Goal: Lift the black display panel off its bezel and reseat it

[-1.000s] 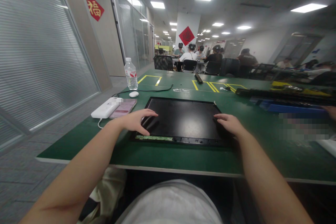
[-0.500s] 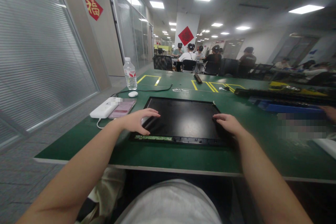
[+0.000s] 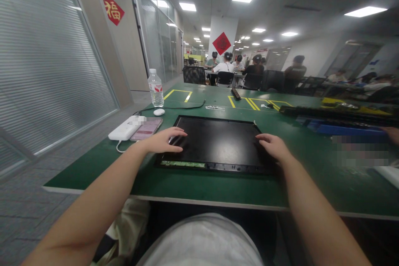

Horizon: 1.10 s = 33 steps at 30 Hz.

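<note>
A black display panel (image 3: 218, 138) lies flat on the green table, with light reflected off its dark face. Along its near edge, on the left half, runs a narrow green circuit board (image 3: 183, 164). My left hand (image 3: 163, 140) is at the panel's left edge, thumb and fingers spread apart, fingertips over the face. At the right edge is my right hand (image 3: 272, 146), its fingers stretched inward over the frame and gripping nothing. Whether the fingertips press on the panel I cannot tell.
Left of the panel are a phone (image 3: 146, 128), a white power bank (image 3: 126, 128), a small white case (image 3: 158, 112) and a water bottle (image 3: 155, 89). A dark cable (image 3: 187, 108) crosses behind. Blue and black parts (image 3: 346, 126) lie at right, near another person's hand (image 3: 392, 135).
My left thumb has lifted from the panel's near edge by the circuit board and moved up toward the fingers. My right hand has barely shifted, and the panel stays in place.
</note>
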### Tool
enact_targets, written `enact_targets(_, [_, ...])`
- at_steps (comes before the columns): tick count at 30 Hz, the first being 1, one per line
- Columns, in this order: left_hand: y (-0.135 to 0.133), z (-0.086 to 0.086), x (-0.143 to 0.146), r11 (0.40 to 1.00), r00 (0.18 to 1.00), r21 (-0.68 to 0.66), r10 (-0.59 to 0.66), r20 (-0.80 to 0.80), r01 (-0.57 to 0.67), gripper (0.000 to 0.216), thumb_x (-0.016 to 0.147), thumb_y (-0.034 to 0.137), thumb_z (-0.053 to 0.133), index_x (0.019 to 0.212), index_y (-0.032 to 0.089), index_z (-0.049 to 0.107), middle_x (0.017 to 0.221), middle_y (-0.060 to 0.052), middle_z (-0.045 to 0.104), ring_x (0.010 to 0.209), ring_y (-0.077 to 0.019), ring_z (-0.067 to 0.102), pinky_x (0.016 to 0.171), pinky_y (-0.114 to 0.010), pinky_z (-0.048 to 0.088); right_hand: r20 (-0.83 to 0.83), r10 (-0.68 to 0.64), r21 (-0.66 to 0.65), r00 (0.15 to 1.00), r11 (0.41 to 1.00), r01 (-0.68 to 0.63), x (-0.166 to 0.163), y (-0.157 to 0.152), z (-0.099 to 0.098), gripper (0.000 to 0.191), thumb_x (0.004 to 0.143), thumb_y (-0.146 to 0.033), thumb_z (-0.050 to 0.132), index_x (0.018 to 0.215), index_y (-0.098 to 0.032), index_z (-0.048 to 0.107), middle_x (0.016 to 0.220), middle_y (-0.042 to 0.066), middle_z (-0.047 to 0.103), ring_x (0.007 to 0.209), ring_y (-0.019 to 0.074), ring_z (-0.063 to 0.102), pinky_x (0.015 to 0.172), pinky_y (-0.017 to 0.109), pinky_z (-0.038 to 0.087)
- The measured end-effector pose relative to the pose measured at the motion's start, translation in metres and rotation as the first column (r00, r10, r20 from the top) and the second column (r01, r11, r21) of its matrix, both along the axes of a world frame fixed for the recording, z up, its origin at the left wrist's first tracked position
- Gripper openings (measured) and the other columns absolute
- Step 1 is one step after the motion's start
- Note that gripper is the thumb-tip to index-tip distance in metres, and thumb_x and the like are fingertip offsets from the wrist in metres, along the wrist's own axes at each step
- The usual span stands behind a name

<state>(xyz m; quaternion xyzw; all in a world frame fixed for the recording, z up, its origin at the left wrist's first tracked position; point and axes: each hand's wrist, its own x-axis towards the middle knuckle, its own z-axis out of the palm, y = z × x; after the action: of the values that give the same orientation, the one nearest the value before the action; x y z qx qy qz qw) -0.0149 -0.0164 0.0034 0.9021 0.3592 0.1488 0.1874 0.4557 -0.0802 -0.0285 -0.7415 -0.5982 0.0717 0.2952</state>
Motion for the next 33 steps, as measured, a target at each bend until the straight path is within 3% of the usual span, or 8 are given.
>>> enact_targets(4, [0.013, -0.009, -0.001, 0.962, 0.968, 0.117, 0.250, -0.031, -0.245, 0.053, 0.086, 0.048, 0.055, 0.127, 0.017, 0.068, 0.141, -0.016, 0.058, 0.130, -0.0317, 0.055, 0.113, -0.043, 0.040, 0.096, -0.105, 0.054, 0.990, 0.994, 0.100, 0.008, 0.002, -0.001, 0.032, 0.080, -0.020, 0.058, 0.103, -0.022, 0.080, 0.118, 0.007, 0.073, 0.109, 0.0246, 0.065, 0.100, 0.034, 0.047])
enact_targets(8, [0.022, -0.013, -0.002, 0.913, 0.909, 0.202, 0.386, -0.159, -0.353, 0.048, 0.088, 0.035, 0.050, 0.123, 0.013, 0.072, 0.134, -0.018, 0.063, 0.127, -0.0315, 0.058, 0.112, -0.040, 0.041, 0.099, -0.200, -0.067, 0.975, 0.976, 0.208, 0.017, 0.005, -0.007, 0.035, 0.079, -0.018, 0.055, 0.104, -0.020, 0.080, 0.109, 0.009, 0.075, 0.105, 0.0265, 0.068, 0.097, 0.035, 0.050])
enact_targets(13, [0.023, -0.014, -0.001, 0.908, 0.891, 0.225, 0.400, -0.214, -0.353, 0.050, 0.081, 0.019, 0.050, 0.125, 0.012, 0.072, 0.132, -0.017, 0.067, 0.123, -0.0291, 0.062, 0.110, -0.035, 0.043, 0.082, -0.194, -0.161, 0.978, 0.965, 0.205, 0.020, 0.008, -0.012, 0.043, 0.074, -0.013, 0.056, 0.110, -0.020, 0.079, 0.109, 0.009, 0.076, 0.102, 0.0260, 0.070, 0.092, 0.033, 0.052])
enact_targets(20, [0.022, -0.013, 0.004, 0.917, 0.889, 0.234, 0.379, -0.258, -0.323, 0.054, 0.079, 0.012, 0.047, 0.128, 0.008, 0.070, 0.133, -0.018, 0.067, 0.124, -0.0280, 0.062, 0.111, -0.033, 0.041, 0.039, -0.190, -0.200, 0.981, 0.960, 0.194, 0.018, 0.008, -0.010, 0.055, 0.069, -0.005, 0.053, 0.118, -0.017, 0.076, 0.117, 0.011, 0.074, 0.106, 0.0260, 0.069, 0.089, 0.030, 0.053])
enact_targets(33, [0.025, -0.014, 0.004, 0.920, 0.913, 0.160, 0.381, -0.146, -0.358, 0.050, 0.070, 0.013, 0.050, 0.112, 0.017, 0.078, 0.124, -0.013, 0.072, 0.120, -0.0299, 0.063, 0.108, -0.036, 0.044, 0.011, -0.160, -0.104, 0.987, 0.982, 0.160, 0.029, 0.014, -0.023, 0.051, 0.064, -0.004, 0.055, 0.107, -0.018, 0.079, 0.104, 0.010, 0.077, 0.100, 0.0256, 0.071, 0.088, 0.030, 0.053])
